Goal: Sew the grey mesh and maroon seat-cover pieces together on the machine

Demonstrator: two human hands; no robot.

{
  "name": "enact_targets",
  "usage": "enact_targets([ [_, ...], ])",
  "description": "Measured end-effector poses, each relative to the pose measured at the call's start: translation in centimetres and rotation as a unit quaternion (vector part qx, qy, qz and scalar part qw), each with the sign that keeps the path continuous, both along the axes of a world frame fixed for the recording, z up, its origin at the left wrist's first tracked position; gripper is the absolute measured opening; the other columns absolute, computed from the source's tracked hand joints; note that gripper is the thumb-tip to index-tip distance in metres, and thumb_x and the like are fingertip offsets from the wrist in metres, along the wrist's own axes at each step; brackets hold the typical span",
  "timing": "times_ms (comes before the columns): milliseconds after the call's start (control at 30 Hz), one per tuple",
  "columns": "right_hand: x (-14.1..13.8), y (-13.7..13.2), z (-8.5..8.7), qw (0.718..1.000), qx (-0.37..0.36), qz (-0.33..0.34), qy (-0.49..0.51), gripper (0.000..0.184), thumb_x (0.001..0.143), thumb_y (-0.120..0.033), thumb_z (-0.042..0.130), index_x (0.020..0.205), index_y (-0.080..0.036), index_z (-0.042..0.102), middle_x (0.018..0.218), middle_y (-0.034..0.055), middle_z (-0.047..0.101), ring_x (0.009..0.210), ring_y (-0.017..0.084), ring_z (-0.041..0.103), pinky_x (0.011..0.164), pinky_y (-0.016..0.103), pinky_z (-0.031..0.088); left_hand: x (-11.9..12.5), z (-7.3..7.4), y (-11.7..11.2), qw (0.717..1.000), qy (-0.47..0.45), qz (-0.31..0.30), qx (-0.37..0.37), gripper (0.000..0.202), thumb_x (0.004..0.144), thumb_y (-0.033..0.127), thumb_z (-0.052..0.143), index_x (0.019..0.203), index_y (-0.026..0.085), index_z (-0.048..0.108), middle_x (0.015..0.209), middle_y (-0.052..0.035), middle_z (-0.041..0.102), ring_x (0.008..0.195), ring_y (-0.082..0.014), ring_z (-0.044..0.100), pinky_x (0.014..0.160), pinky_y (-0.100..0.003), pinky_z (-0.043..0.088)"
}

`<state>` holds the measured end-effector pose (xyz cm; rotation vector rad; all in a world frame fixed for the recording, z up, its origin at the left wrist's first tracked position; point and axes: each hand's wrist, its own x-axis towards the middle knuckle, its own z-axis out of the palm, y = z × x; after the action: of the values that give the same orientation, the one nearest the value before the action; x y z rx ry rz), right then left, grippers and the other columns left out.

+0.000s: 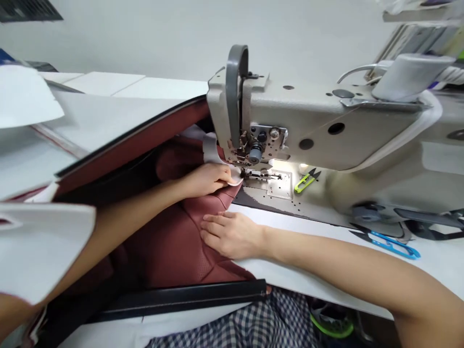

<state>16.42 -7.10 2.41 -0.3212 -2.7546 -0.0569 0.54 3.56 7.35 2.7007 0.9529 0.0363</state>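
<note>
A large maroon leather cover (163, 256) with stitched seams and black edge strips lies bunched on the sewing table. My left hand (208, 180) reaches inside it, fingers bent and closed on its pale-edged layer right beside the presser foot (243, 172). Just what the fingertips pinch is partly hidden. Lower down, my right hand (232, 234) rests flat on the leather, fingers stretched out and holding nothing. The sewing machine (300, 121) stands over the cover's right edge, with its lamp lit near the needle plate (279, 186).
Yellow-green thread snips (306, 181) lie on the machine bed. Blue thread snips (395, 244) are on the table to the right. A white thread cone (409, 77) sits on top of the machine. White-backed flaps (43, 246) stick up at the left.
</note>
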Motion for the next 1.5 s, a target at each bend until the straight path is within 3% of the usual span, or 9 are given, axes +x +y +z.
enact_targets([
  [167, 1.7, -1.0, 0.0, 0.997, -0.069, 0.002, -0.027, 0.041, 0.099, -0.019, 0.043, 0.135, -0.002, 0.054, 0.142, 0.0144, 0.056, 0.135, 0.021, 0.05, 0.117, 0.031, 0.036, 0.2, 0.1, -0.7, 0.999, 0.001, -0.043, 0.013, 0.026, 0.092, 0.015, 0.051, 0.093, 0.021, 0.076, 0.093, -0.0015, 0.07, 0.093, -0.0153, 0.06, 0.084, -0.023, 0.041],
  [367, 3.0, -0.2, -0.1, 0.99, -0.115, 0.013, -0.083, 0.053, 0.093, -0.025, 0.056, 0.14, 0.0, 0.048, 0.147, 0.0189, 0.048, 0.14, 0.025, 0.044, 0.118, 0.038, 0.035, -0.1, -1.3, -1.8, 0.998, -0.052, -0.02, 0.026, 0.031, 0.097, 0.02, 0.044, 0.096, 0.02, 0.075, 0.097, -0.0032, 0.072, 0.091, -0.0145, 0.06, 0.085, -0.024, 0.043],
  [600, 4.0, 1.5, -0.9, 0.989, -0.122, -0.007, -0.081, 0.047, 0.096, -0.025, 0.053, 0.139, -0.007, 0.053, 0.148, 0.011, 0.05, 0.142, 0.022, 0.041, 0.12, 0.033, 0.03, 1.0, -1.7, -0.8, 0.998, -0.044, 0.016, 0.032, 0.033, 0.096, 0.02, 0.042, 0.096, 0.02, 0.075, 0.098, -0.0033, 0.072, 0.092, -0.0162, 0.06, 0.084, -0.027, 0.044],
  [867, 4.4, 2.3, -0.8, 0.987, -0.144, 0.021, -0.066, 0.058, 0.089, -0.029, 0.064, 0.139, -0.003, 0.051, 0.147, 0.0167, 0.049, 0.141, 0.026, 0.042, 0.119, 0.039, 0.035, 0.7, -2.4, -0.3, 0.994, -0.078, 0.082, -0.008, 0.032, 0.089, 0.02, 0.046, 0.102, 0.023, 0.076, 0.108, -0.0033, 0.07, 0.097, -0.0156, 0.062, 0.089, -0.028, 0.047],
  [1000, 4.4, 2.5, -0.5, 0.988, -0.137, 0.019, -0.064, 0.05, 0.093, -0.025, 0.057, 0.138, -0.004, 0.053, 0.146, 0.0147, 0.051, 0.14, 0.023, 0.044, 0.119, 0.036, 0.035, 0.7, -2.4, -0.2, 0.994, -0.086, 0.072, -0.011, 0.031, 0.089, 0.019, 0.048, 0.103, 0.023, 0.076, 0.113, -0.002, 0.071, 0.105, -0.0164, 0.061, 0.097, -0.029, 0.046],
  [1167, 4.3, 2.1, -0.2, 0.989, -0.127, 0.001, -0.074, 0.046, 0.095, -0.024, 0.053, 0.138, -0.005, 0.054, 0.148, 0.0119, 0.05, 0.14, 0.023, 0.044, 0.119, 0.035, 0.034, 0.3, -1.5, 1.5, 0.992, -0.103, 0.07, -0.037, 0.026, 0.092, 0.026, 0.052, 0.101, 0.022, 0.075, 0.107, 0.0, 0.075, 0.099, -0.0147, 0.064, 0.095, -0.026, 0.045],
  [1233, 4.4, 1.9, -0.1, 0.99, -0.122, -0.005, -0.071, 0.046, 0.095, -0.021, 0.052, 0.138, -0.005, 0.053, 0.148, 0.0124, 0.049, 0.14, 0.022, 0.044, 0.119, 0.035, 0.034, 0.2, -0.8, 2.5, 0.995, -0.081, 0.048, -0.034, 0.024, 0.092, 0.028, 0.053, 0.097, 0.022, 0.076, 0.102, 0.0009, 0.075, 0.093, -0.0139, 0.065, 0.089, -0.024, 0.045],
  [1400, 4.4, 1.9, 0.0, 0.992, -0.116, 0.003, -0.055, 0.044, 0.097, -0.021, 0.048, 0.137, -0.001, 0.054, 0.145, 0.0138, 0.053, 0.138, 0.025, 0.047, 0.116, 0.036, 0.039, 0.8, 0.5, 2.3, 0.986, 0.091, -0.128, 0.053, 0.03, 0.093, 0.013, 0.046, 0.098, 0.023, 0.074, 0.099, -0.0009, 0.072, 0.084, -0.015, 0.059, 0.073, -0.026, 0.04],
  [1500, 4.4, 2.1, -0.1, 0.992, -0.111, 0.004, -0.055, 0.043, 0.098, -0.019, 0.047, 0.136, -0.002, 0.054, 0.144, 0.0135, 0.053, 0.138, 0.024, 0.047, 0.117, 0.036, 0.038, 1.3, 0.4, 0.7, 0.983, 0.103, -0.128, 0.086, 0.03, 0.093, 0.009, 0.044, 0.102, 0.018, 0.071, 0.101, -0.0058, 0.07, 0.084, -0.0172, 0.056, 0.07, -0.029, 0.037],
])
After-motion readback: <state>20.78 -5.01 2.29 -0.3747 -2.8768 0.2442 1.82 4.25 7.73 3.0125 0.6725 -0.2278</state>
